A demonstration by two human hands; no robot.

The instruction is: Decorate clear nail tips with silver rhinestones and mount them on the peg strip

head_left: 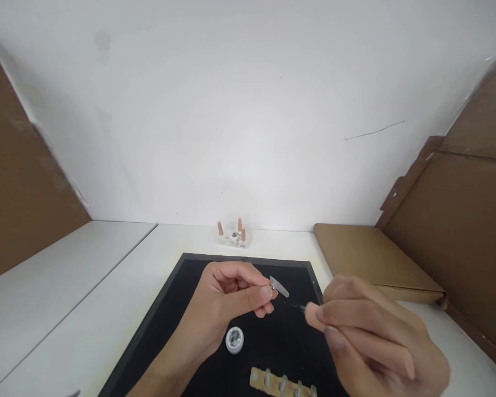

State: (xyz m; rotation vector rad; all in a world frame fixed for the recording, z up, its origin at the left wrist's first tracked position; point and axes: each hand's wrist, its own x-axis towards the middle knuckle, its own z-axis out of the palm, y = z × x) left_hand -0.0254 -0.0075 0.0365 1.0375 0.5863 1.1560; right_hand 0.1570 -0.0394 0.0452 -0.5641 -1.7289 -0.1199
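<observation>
Between the thumb and fingers of my left hand [242,295] is a clear false nail [280,287], its long tip pointing right and slightly down. A small metallic bit shows at its base by my thumb. My right hand [376,331] grips a nail polish brush by its pinkish cap [314,316]. The brush's dark, thin end [294,303] points left, close to the false nail; whether it touches cannot be made out. Below my left hand stands a small round white jar [234,340] with silvery flakes in it.
A yellowish strip [259,378] carrying several clear false nails lies at the near edge of the black mat [198,275]. Behind the mat, a clear holder [231,241] has pink-capped bottles. A flat cardboard box [355,248] lies at right, with cardboard walls on both sides.
</observation>
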